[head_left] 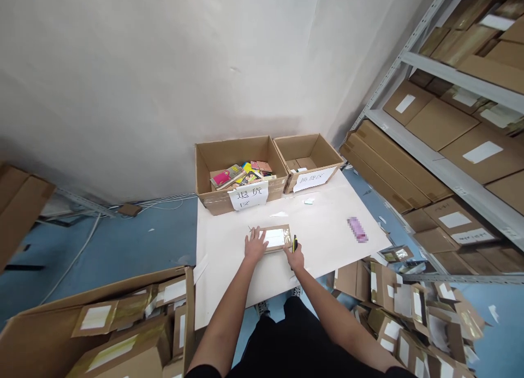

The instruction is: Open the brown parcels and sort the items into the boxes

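Observation:
A small flat cardboard box [268, 250] with a white label [274, 237] lies on the white table [323, 230] in front of me. My left hand [255, 244] rests on the left end of its top, fingers spread and flat. At the right end, my right hand [295, 255] is closed around a yellow-and-black utility knife [295, 243], whose upper part sticks out past the fingers. That hand is at the box's near right corner. Whether the blade is out is too small to tell.
Behind stand an open carton [216, 202] of books and a second open carton [289, 184], both with handwritten signs. A blurred purple item [357, 230] lies at right. Parcels fill a large carton [189, 296] at left; opened boxes [409, 312] pile at lower right beside shelving [434, 162].

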Motion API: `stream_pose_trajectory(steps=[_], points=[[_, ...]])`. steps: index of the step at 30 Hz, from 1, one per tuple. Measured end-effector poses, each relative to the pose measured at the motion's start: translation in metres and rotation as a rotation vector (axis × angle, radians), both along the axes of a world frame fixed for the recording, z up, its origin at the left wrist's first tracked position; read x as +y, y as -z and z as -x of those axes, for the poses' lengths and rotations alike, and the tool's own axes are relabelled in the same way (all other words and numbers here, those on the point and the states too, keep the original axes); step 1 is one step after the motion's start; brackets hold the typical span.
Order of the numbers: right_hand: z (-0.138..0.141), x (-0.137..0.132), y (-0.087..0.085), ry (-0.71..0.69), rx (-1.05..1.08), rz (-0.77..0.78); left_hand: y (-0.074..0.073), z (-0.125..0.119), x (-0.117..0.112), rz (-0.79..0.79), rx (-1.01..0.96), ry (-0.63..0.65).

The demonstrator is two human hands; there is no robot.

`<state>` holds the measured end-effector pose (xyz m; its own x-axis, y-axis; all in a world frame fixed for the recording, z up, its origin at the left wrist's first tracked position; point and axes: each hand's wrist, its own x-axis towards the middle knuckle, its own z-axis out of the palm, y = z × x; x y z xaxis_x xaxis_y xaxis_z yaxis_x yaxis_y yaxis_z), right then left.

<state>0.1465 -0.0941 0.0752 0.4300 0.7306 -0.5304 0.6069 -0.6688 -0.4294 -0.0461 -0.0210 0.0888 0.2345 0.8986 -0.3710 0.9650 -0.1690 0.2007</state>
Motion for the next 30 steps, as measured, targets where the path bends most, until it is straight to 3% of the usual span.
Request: stream_pose_trajectory(steps=[5, 8, 10, 12, 14, 17, 20, 22, 25, 28, 30], points=[[0.018, 0.069, 0.001, 0.005, 0.006, 0.002, -0.002, 0.005, -0.027, 0.055, 0.106, -0.169], [0.015, 0.108, -0.012, -0.131, -0.036, -0.045, -0.007, 0.007, -0.042, 0.178, 0.011, -0.102], [0.011, 0.119, -0.020, -0.198, -0.041, -0.102, -0.013, 0.007, -0.042, 0.167, -0.032, -0.067], [0.006, 0.111, -0.024, -0.178, -0.048, -0.161, -0.019, 0.005, -0.033, 0.103, -0.039, -0.052], [0.004, 0.085, -0.020, -0.096, -0.052, -0.178, -0.022, 0.003, -0.017, 0.061, -0.066, 0.030], [0.007, 0.029, 0.001, -0.066, 0.000, -0.118, -0.017, 0.000, 0.008, 0.088, -0.080, 0.202], [0.010, -0.004, 0.022, -0.069, 0.098, -0.056, -0.003, 0.001, 0.017, 0.129, -0.039, 0.199], [0.006, 0.002, 0.026, -0.019, 0.107, -0.037, 0.006, 0.000, 0.012, 0.103, -0.010, 0.110], [-0.009, 0.044, 0.013, 0.026, 0.002, -0.048, 0.015, -0.010, -0.007, 0.075, 0.069, -0.006], [-0.025, 0.086, -0.007, -0.029, -0.070, -0.116, 0.019, -0.026, -0.027, 0.028, 0.087, -0.011], [-0.034, 0.096, -0.015, -0.069, -0.079, -0.155, 0.023, -0.035, -0.037, -0.067, 0.043, -0.013]])
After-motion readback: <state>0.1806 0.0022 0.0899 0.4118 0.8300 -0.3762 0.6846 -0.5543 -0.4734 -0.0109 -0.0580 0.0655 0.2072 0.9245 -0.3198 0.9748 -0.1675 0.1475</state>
